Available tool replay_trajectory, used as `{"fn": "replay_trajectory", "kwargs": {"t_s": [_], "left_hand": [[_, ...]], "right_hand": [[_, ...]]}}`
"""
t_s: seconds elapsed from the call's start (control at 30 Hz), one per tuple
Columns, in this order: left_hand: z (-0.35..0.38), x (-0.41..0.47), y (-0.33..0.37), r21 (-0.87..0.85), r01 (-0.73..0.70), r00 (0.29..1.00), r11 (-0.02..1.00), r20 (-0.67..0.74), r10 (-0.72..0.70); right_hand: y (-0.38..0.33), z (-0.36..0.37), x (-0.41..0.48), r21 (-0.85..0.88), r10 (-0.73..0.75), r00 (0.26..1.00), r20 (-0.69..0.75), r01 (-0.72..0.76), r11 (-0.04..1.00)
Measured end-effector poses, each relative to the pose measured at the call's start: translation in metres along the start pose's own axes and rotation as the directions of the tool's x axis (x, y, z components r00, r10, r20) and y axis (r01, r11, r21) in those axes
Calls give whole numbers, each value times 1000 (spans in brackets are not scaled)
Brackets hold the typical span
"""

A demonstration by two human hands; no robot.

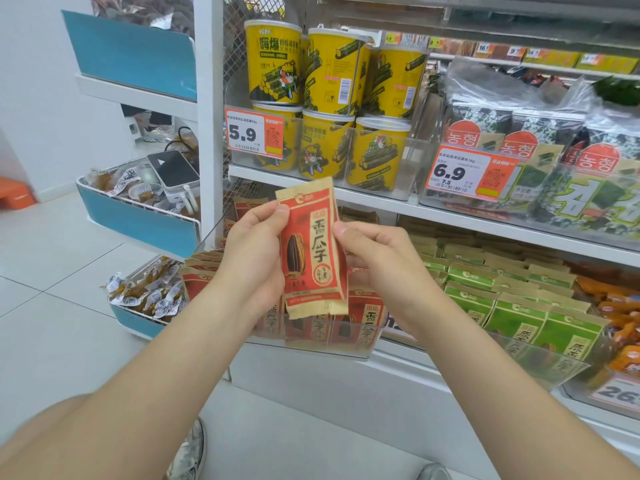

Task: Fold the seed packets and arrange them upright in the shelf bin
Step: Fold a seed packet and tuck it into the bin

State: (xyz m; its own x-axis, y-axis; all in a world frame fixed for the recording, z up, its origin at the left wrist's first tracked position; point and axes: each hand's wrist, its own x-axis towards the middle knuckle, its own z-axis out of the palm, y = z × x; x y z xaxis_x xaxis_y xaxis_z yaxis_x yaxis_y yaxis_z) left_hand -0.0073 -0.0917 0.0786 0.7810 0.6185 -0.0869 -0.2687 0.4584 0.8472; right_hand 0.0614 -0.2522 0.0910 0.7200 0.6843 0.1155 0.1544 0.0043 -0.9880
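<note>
1. White shelving (pixel 346 386) fills the right of the view. Yellow tubs (pixel 332 74) stand on an upper level and packet bins sit lower down.
2. Two bare forearms rise from the bottom corners and meet in front of the shelf.
3. The clear shelf bin (pixel 311 353) sits on the low shelf, just behind and below the hands. Red packets (pixel 367 320) stand upright inside it, with green packets (pixel 512 313) in the next bin to the right.
4. The left hand (pixel 252 251) grips the held packet's left edge, thumb on the front near the top and fingers curled behind.
5. The right hand (pixel 384 258) pinches the right edge at mid-height, thumb in front and fingers behind.
6. The seed packet (pixel 313 251) is held in the air above the bin's front, upright and slightly tilted. It is red and tan paper with a black seed picture and vertical characters. Whether its sides are folded back cannot be told.
</note>
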Motion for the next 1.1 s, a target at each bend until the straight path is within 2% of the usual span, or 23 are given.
{"fn": "replay_trajectory", "kwargs": {"t_s": [0.07,0.13,0.2,0.23,0.33,0.43,0.5,0.57,0.63,0.83,1.1], "left_hand": [[-4,4,1,-65,20,999,998,-35,-22],[-6,7,2,-147,16,996,989,-80,-28],[-8,9,2,-163,-6,996,987,-85,-8],[-6,6,4,-125,-25,997,992,-69,17],[0,-6,6,98,-72,996,993,53,67],[6,-17,7,224,-100,980,969,190,57],[7,-21,6,289,-115,966,950,255,39],[6,-22,5,328,-136,954,935,298,34],[4,-21,5,350,-142,943,926,333,19],[0,-19,7,394,-186,908,900,420,4],[-5,-15,7,374,-209,907,903,419,37]], "right_hand": [[0,-2,0,-15,58,984,168,-56,998],[1,-3,-1,-7,133,929,346,-139,990],[1,0,-3,73,151,886,438,-203,977],[2,2,-3,129,130,888,441,-206,970],[4,8,-1,227,61,933,355,-149,962],[4,6,3,210,56,987,149,-87,974],[4,1,5,156,63,998,24,-66,986],[5,-3,4,50,47,998,-37,-45,998],[6,-3,2,19,30,997,-75,-29,999],[12,3,-1,60,20,997,-74,-16,998],[8,4,1,183,91,995,-40,-83,980]]}}
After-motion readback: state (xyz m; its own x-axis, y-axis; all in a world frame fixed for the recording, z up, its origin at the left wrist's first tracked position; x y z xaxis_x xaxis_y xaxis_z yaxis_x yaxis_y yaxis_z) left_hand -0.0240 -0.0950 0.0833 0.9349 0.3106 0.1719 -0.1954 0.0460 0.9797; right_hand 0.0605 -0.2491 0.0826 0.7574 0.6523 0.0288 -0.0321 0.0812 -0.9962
